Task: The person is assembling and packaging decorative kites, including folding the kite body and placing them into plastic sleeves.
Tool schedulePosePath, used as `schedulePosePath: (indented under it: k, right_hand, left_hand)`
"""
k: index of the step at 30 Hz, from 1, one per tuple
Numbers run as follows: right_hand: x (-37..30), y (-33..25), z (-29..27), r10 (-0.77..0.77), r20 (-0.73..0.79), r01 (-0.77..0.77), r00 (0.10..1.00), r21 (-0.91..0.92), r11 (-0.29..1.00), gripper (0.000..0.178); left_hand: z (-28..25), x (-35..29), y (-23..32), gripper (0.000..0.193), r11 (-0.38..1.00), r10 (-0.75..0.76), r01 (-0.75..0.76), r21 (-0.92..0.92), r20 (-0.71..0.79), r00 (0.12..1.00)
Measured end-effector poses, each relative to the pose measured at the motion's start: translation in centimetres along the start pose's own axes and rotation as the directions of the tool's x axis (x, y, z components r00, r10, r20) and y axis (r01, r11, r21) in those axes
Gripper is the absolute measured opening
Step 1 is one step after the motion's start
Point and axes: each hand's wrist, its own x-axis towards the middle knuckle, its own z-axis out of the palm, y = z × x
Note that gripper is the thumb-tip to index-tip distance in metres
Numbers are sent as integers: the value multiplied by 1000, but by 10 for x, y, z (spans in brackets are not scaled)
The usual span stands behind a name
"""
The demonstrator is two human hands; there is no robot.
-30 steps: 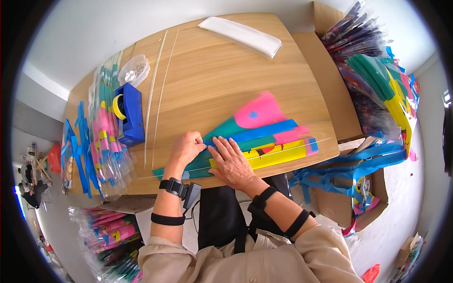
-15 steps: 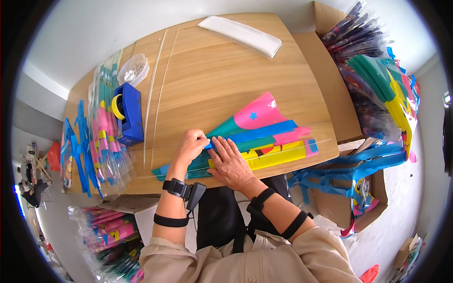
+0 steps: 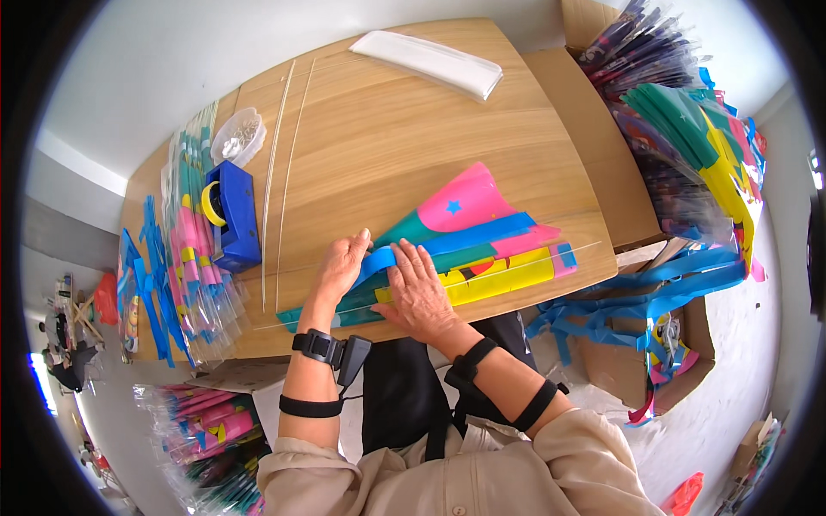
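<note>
While the folded multicoloured plastic kite (image 3: 469,236) lies flat near the front edge of the wooden bench (image 3: 404,129), it is held down by both hands. The right hand (image 3: 419,292) is spread open, palm down, and pressed onto the kite's near end, seemingly so that the slippery layers are kept from sliding. The left hand (image 3: 342,267), just left of the right one, is curled at the kite's narrow teal end, with its fingertips pinching the long blue strip (image 3: 447,241) that runs along the kite, apparently to keep the strip taut and lined up.

To the left of the kite, one blue tape dispenser with a yellow roll (image 3: 231,215) is set within easy reach, and one clear round tub of small metal parts (image 3: 238,138) stands beyond it. Two thin pale rods (image 3: 280,185) are laid side by side between the dispenser and the kite, running away from the person. One long white flat packet (image 3: 428,62) rests at the far edge of the bench, well apart from the kite. A fanned stack of bagged kites (image 3: 185,258) lies along the bench's left edge; an exact count cannot be made. Further bundled kites in an open cardboard box (image 3: 688,129) are seen to the right of the bench.
</note>
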Motion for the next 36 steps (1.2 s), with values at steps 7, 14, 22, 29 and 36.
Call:
schedulePosePath:
  k: [7,14,22,29,36]
  right_hand:
    - [-29,54,-39,142,-90,-155,986,-165,974,69]
    - [-49,88,-70,180,-33,-183,983,-239,954,82]
    - [-53,103,-114,173,183,-122,968,-257,959,99]
    - [-43,125,-132,7,252,89,968,-366,926,64]
    - [-13,153,-150,104,323,-68,941,-121,990,30]
  left_hand:
    - [-5,-14,15,47,997,-58,53,50,101,993]
    - [7,-45,15,35,859,357,-353,371,60,932]
    - [2,-87,31,78,599,358,-513,615,367,859]
    - [8,-81,24,49,441,423,-544,713,370,827]
    - [-15,-37,30,15,921,226,-282,268,221,949]
